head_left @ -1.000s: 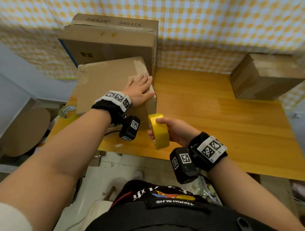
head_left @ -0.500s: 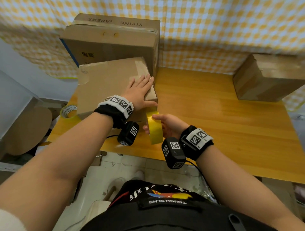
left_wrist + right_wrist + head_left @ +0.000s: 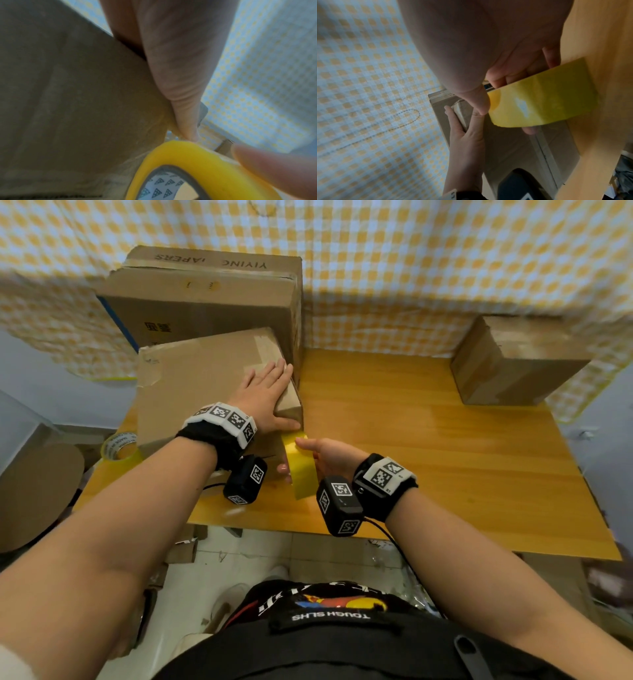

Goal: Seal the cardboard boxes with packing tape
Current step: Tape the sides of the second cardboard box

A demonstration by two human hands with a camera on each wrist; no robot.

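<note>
At the near edge of the surface (image 3: pixel 445 460), the right hand (image 3: pixel 330 460) grips the yellow tape roll (image 3: pixel 301 470) against the cardboard box (image 3: pixel 191 385), seemingly ready to pull upward while the flat left hand (image 3: pixel 265 395) presses the flap.

The tall cardboard box (image 3: pixel 205 302) at the back of the surface carries dark capitals along its top edge, seen upside down from the head view, reading "YIYING" and then what looks like "PAPERS" (the first letter is unclear); lower on its front face are two printed characters too blurred to read. The black garment (image 3: pixel 329 616) at the bottom of the head view bears white lettering, also upside down, reading "TOUGH SLHS". The pale tape roll (image 3: pixel 118 445) at the surface's left edge has small print around its core that cannot be made out.
</note>
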